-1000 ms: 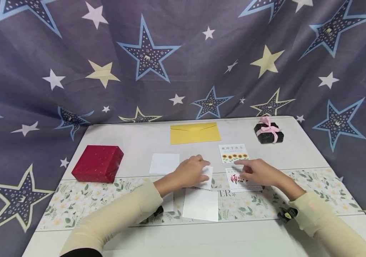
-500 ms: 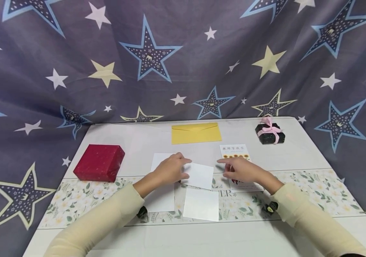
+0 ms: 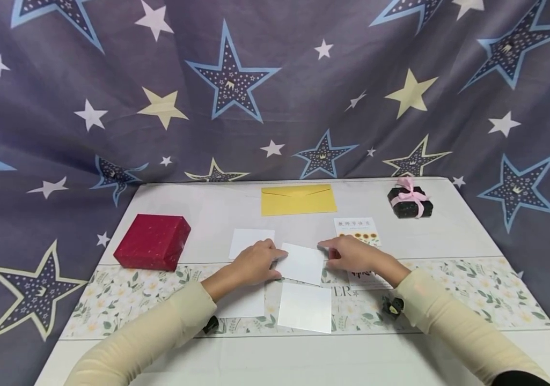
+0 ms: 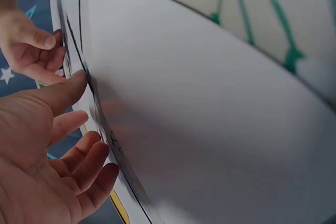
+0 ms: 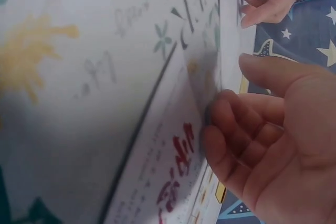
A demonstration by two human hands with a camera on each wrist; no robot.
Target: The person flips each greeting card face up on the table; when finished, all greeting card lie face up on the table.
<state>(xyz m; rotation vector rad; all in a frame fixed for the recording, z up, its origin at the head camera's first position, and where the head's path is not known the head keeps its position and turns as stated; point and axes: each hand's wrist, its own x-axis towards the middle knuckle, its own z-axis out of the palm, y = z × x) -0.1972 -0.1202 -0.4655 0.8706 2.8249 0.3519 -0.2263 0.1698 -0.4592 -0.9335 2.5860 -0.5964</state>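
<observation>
In the head view a blank white card (image 3: 300, 264) lies at the middle of the table, between the two hands. My left hand (image 3: 254, 262) is at its left edge, with index finger and thumb spread apart and touching the card. At the card's right side hovers my right hand (image 3: 354, 254), index finger extended and the other fingers loosely bent, holding nothing. Beneath the right hand, partly hidden, are a card with sunflowers (image 3: 354, 225) and a card with red lettering (image 5: 176, 171). A second white card (image 3: 305, 311) lies just below the middle one.
Two more white cards, an upper one (image 3: 250, 238) and a lower one (image 3: 248, 303), lie around the left hand. A yellow envelope (image 3: 299, 200) is at the back. The red box (image 3: 153, 241) stands left, the black gift box (image 3: 410, 202) with pink ribbon back right.
My left hand has moved left off the middle white card to its left edge. My right hand has shifted left, from over the lettered card to beside the middle card.
</observation>
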